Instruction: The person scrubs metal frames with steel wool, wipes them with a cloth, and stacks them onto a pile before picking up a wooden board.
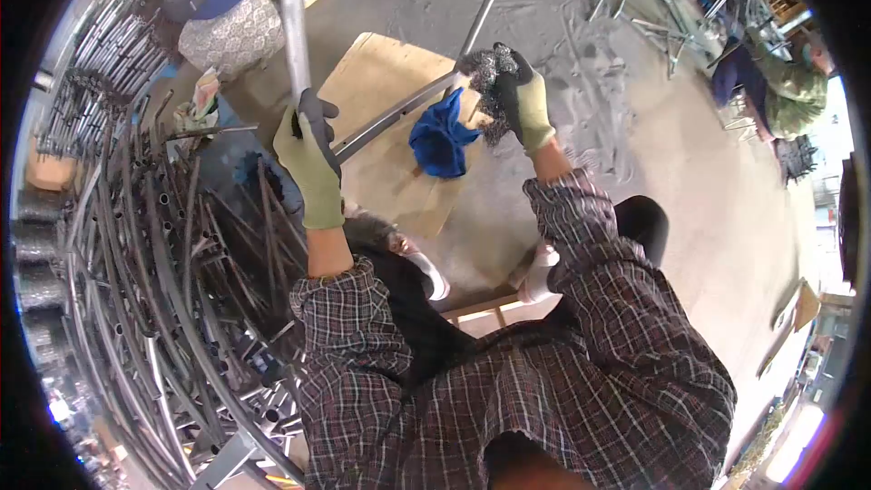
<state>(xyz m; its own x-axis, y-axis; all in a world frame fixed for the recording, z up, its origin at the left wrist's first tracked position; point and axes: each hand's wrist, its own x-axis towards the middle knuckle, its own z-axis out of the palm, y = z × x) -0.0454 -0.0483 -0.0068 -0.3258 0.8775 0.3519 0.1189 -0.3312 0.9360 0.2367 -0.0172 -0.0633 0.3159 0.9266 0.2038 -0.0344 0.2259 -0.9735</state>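
Note:
My left hand (311, 159), in a green and dark grey glove, is closed round a bent metal tube frame (295, 23) at its corner. One bar of the frame rises to the top edge, another slants up to the right. In my right hand (523, 104), gloved the same way, is a wad of steel wool (489, 86), pressed against the frame's far bar. A crumpled blue cloth (443, 136) lies below the frame on a wooden board (367, 59).
A big heap of metal tubes (163, 245) fills the left side. Behind it are stacked tubes (113, 59). A person (236, 27) sits at the upper left, another person (785, 91) at the right. More metal frames (626, 0) lie on the floor at the upper right.

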